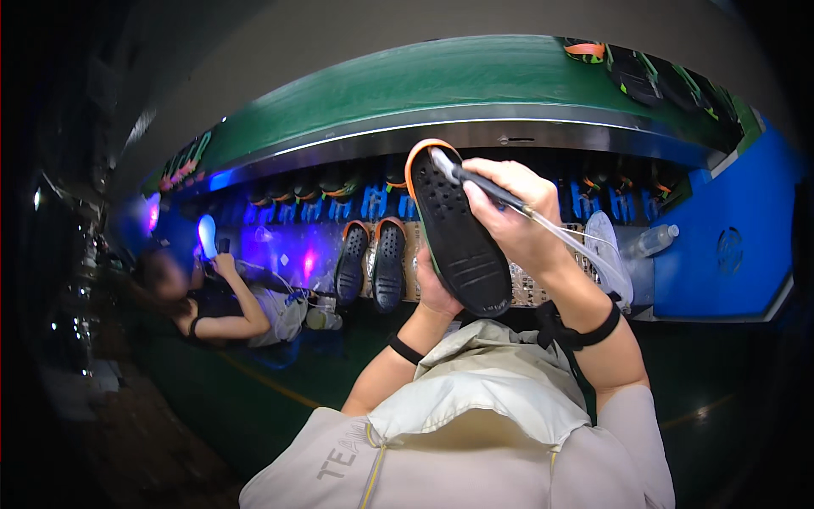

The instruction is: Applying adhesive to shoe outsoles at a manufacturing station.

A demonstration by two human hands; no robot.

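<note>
My left hand grips the lower left edge of a black shoe sole with an orange rim at its far end. The sole has many round holes and is tilted up before me. In my right hand is a brush with a dark handle, pale bristles and a thin clear tube at its back end. Its bristles touch the sole's far end, inside the orange rim. Two similar black soles, a left one and a right one, lie on the bench to the left.
A green conveyor belt runs across the back, with shoes at its right. Below it, blue holders carry more shoes. To the right are a white sole-shaped piece, a clear bottle and a blue panel. A co-worker is at left.
</note>
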